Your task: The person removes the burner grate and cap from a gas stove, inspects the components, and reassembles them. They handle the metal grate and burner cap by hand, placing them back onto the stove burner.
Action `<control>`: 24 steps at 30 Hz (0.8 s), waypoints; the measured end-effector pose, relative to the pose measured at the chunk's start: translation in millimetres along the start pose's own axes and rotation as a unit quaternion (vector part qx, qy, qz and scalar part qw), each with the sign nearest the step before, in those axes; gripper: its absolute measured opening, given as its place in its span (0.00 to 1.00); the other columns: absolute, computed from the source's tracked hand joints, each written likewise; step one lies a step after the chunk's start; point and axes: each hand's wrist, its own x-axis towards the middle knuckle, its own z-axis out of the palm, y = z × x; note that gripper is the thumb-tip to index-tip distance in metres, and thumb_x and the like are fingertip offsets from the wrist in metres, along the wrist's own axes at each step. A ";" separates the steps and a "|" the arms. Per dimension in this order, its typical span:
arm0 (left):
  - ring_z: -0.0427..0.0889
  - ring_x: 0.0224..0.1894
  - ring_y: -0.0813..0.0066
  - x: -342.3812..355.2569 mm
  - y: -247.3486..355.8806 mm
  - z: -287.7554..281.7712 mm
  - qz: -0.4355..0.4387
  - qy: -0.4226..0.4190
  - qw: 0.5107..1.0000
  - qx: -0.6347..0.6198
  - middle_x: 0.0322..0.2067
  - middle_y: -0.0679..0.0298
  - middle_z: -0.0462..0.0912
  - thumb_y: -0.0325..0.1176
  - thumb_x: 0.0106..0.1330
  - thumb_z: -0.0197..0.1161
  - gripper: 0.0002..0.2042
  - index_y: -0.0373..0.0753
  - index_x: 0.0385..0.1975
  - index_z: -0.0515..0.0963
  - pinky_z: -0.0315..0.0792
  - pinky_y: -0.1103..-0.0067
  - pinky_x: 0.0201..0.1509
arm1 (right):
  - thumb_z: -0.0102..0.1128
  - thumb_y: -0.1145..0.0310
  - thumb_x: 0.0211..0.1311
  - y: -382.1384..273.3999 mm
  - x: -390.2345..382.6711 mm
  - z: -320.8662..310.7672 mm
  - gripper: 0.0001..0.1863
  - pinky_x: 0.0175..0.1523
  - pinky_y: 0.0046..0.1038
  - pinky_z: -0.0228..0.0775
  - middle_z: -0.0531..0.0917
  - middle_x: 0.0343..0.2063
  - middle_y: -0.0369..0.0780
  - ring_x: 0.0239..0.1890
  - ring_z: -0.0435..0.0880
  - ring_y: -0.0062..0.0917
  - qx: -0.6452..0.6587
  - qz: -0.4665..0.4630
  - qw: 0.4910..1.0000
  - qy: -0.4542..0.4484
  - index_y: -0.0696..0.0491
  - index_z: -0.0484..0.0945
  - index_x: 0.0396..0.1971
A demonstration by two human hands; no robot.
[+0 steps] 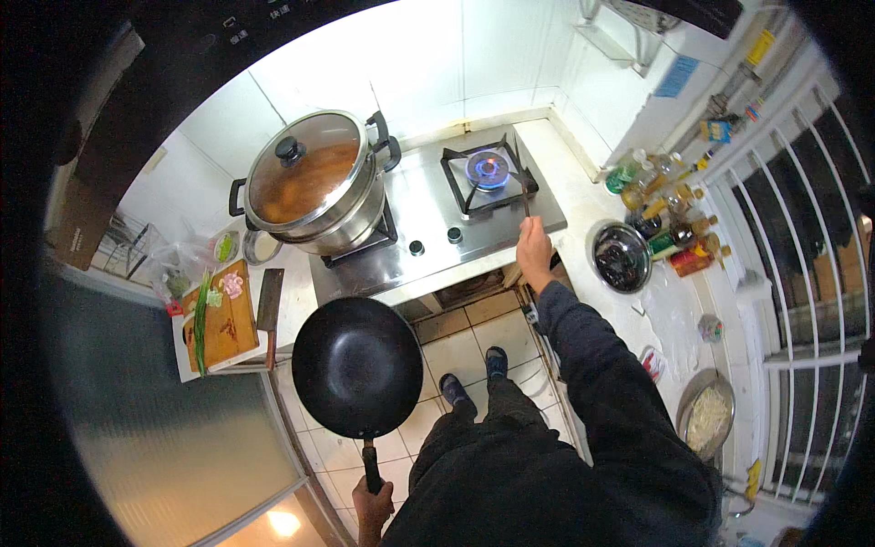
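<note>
My left hand (374,501) grips the handle of an empty black wok (355,365), held below the stove's front edge over the floor. My right hand (536,246) has its fingers round a thin dark stick (525,205) at the right side of the steel gas stove (401,260). Just beyond that hand a blue flame burns on the right burner (488,170). On the left burner stands a large steel steamer pot (346,219) under a glass lid (301,178).
A cleaver (271,301) lies beside a cutting board (232,328) with green onions and pink pieces. Along the right counter are bottles (665,201), a steel bowl of dark food (620,257) and a bowl of pale shreds (706,419). A barred window (802,365) is at right.
</note>
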 end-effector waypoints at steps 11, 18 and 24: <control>0.82 0.30 0.69 -28.1 -42.5 61.5 -0.083 0.152 0.952 -0.253 0.30 0.61 0.86 0.24 0.61 0.74 0.10 0.32 0.39 0.82 0.76 0.73 0.39 | 0.39 0.51 0.85 18.8 26.3 24.2 0.26 0.49 0.56 0.73 0.87 0.37 0.54 0.43 0.84 0.58 -0.095 0.066 0.990 -0.084 0.56 0.80 0.41; 0.81 0.27 0.70 -35.7 0.7 47.2 -0.123 0.112 0.956 -0.242 0.37 0.59 0.85 0.28 0.61 0.77 0.22 0.32 0.53 0.77 0.76 0.75 0.33 | 0.41 0.52 0.86 38.7 15.5 -18.8 0.24 0.47 0.53 0.73 0.88 0.36 0.50 0.42 0.85 0.54 -0.022 0.071 0.996 -0.044 0.56 0.78 0.40; 0.71 0.09 0.77 -28.5 29.0 28.4 -0.011 0.089 0.976 -0.198 0.15 0.68 0.72 0.25 0.67 0.67 0.08 0.36 0.31 0.73 0.63 0.77 0.12 | 0.42 0.53 0.85 58.6 17.3 -31.1 0.23 0.49 0.52 0.73 0.88 0.39 0.52 0.44 0.85 0.55 -0.050 0.059 0.994 -0.077 0.58 0.78 0.41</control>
